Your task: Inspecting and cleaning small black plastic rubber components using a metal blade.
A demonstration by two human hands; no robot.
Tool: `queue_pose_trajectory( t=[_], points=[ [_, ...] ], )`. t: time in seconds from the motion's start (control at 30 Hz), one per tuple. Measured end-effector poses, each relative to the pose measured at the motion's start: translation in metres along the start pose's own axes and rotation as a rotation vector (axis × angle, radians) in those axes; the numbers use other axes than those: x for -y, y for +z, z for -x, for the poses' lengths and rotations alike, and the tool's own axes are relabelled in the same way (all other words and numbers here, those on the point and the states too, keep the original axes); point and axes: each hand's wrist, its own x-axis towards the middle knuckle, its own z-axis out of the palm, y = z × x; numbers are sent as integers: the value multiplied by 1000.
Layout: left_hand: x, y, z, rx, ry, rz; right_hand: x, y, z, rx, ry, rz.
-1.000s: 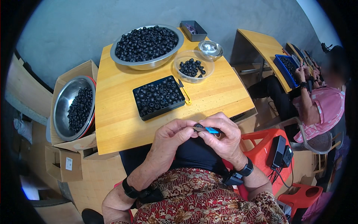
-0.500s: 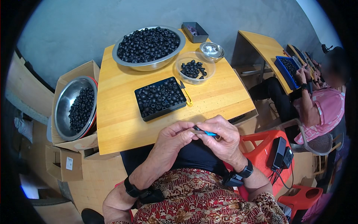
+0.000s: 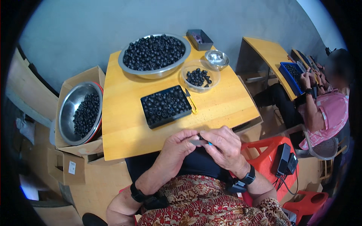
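My left hand [image 3: 174,150] and my right hand [image 3: 226,148] meet just in front of the table's near edge, both closed. The right fingers grip a small knife [image 3: 198,142] with a blue handle, its short flat blade pointing left toward the left fingertips. A small round black part [image 3: 200,136] is pinched at the left fingertips, mostly covered by the fingers, with the blade close against it. Beyond my hands stands a black tray [image 3: 167,105] full of such round black parts with holes. Beside the tray lies a small yellow-handled knife [image 3: 191,102].
A big metal bowl [image 3: 154,71] heaped with black parts, a clear tub [image 3: 215,80], small metal bowls [image 3: 217,58] and a dark box [image 3: 203,45] stand on the table [image 3: 124,132]. Another metal bowl [image 3: 68,113] rests in a carton at left. A co-worker [image 3: 328,109] sits at right.
The view has shifted slightly, so the table and bowls sit lower and further right. My right fingers have turned over the knife, and less of its blue handle shows.
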Motion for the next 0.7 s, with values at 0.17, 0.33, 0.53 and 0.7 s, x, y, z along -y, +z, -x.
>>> queue_pose_trajectory(
  t=[0.17,0.33,0.53,0.7],
  points=[
    [1,6,3,-57,-36,-20,-1,2,7,-34,41,-29],
    [-2,10,4,8,51,-51,4,-6,4,-41,0,-17],
    [-5,11,0,28,100,-21,1,-3,2,-54,-27,-22],
    [-5,12,1,46,108,45,3,-4,2,-48,-19,-23]
  ],
)
